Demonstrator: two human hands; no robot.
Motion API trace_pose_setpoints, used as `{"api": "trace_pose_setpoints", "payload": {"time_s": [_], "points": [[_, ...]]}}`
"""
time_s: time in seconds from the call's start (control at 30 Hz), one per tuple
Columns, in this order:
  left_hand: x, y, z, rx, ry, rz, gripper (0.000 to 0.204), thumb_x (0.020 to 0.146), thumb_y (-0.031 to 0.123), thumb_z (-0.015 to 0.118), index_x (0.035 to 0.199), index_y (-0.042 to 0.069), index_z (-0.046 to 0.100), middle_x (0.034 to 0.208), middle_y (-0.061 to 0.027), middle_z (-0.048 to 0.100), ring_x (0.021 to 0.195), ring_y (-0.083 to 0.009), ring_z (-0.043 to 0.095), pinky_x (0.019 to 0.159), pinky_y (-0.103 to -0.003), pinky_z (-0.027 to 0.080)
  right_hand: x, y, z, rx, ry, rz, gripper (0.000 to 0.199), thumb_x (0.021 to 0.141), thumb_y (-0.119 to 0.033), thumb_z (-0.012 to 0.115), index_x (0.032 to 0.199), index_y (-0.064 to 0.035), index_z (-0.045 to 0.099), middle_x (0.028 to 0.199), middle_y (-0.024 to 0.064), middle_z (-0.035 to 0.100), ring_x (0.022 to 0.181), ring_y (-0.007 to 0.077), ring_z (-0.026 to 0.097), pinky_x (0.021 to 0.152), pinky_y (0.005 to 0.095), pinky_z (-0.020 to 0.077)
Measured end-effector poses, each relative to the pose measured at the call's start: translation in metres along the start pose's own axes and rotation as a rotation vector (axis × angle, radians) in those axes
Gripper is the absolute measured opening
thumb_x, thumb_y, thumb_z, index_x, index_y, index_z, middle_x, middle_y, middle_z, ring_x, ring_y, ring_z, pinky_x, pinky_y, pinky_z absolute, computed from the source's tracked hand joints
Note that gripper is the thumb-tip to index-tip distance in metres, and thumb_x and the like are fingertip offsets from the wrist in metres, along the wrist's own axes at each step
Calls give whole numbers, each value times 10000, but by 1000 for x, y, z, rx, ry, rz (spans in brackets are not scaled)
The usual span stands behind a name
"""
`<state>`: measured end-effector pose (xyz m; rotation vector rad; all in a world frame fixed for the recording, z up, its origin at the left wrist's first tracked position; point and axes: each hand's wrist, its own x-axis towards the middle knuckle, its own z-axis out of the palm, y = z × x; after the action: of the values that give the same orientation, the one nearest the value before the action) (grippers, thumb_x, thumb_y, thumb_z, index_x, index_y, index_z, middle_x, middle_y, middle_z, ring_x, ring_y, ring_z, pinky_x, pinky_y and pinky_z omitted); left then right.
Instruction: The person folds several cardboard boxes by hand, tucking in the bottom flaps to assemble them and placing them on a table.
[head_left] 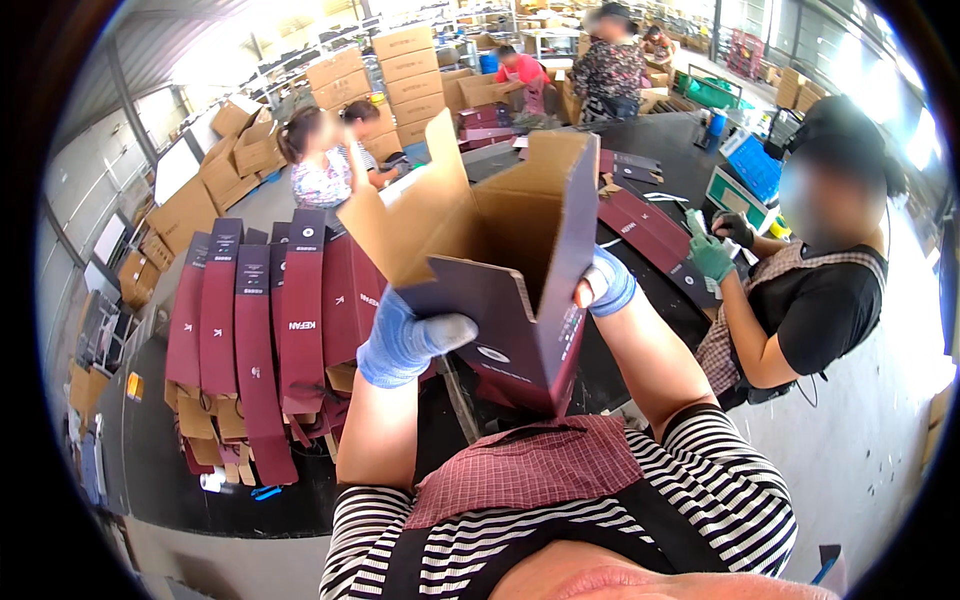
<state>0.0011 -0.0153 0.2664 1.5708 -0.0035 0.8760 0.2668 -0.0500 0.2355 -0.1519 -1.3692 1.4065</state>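
Upright before me stands a tall dark purple and maroon cardboard box, its top flaps spread and its brown inside showing. My left hand, in a blue knit glove, grips the box's left side with the thumb on the near face. On the right side, my right hand, gloved in blue with a bare fingertip showing, holds the box too; most of its fingers are hidden behind the panel. To the left, several maroon folded cartons lie side by side on the black table.
At my right a co-worker in green gloves handles something small by a flat maroon carton. A blue tool lies at the table's near left. Brown boxes are stacked at the back, with other people around the table.
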Motion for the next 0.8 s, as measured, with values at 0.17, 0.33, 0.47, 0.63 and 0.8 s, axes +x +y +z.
{"api": "trace_pose_setpoints", "payload": {"time_s": [0.17, 0.33, 0.47, 0.63, 0.8], "points": [[-9, 4, 9, 44, -4, -118, 993, 722, 224, 905, 1517, 20, 346, 1447, -117, 519, 1328, -239, 504, 1100, -400, 409, -5, 34, -21, 235, 44, 48, 1057, 569, -260, 969, 1455, 27, 468, 1370, 166, 597, 1270, 298, 575, 1077, 410, 434], [8, 25, 49, 5, 41, -18, 1300, 715, 211, 931, 1635, 56, 25, 1614, -142, 310, 1461, -241, 351, 1184, -412, 307, 4, 17, -2, 149, -109, -15, 1166, 593, -352, 966, 1530, 19, 378, 1537, 188, 459, 1417, 352, 440, 1175, 469, 324], [7, 15, 50, -13, 59, 27, 1302, 744, 171, 918, 1635, 56, -24, 1633, -155, 275, 1475, -241, 324, 1189, -410, 291, -16, -13, 24, -56, 136, 55, 1220, 593, -405, 969, 1549, 15, 340, 1551, 183, 432, 1427, 328, 420, 1175, 458, 312], [16, 9, 58, 290, 181, 209, 1279, 756, 265, 914, 1612, -19, 6, 1596, -184, 264, 1473, -282, 308, 1193, -412, 278, -44, -30, 57, -407, 329, -31, 1403, 506, -485, 1005, 1557, 1, 213, 1427, 158, 522, 1308, 289, 512, 1108, 426, 372], [26, -6, 81, 510, 231, 290, 1318, 709, 412, 923, 1584, -65, 61, 1486, -241, 362, 1372, -365, 412, 1150, -444, 344, -68, -22, 47, -593, 499, -61, 1173, 539, -465, 995, 1398, -4, 342, 1265, 118, 555, 1173, 253, 541, 1006, 396, 405]]}}
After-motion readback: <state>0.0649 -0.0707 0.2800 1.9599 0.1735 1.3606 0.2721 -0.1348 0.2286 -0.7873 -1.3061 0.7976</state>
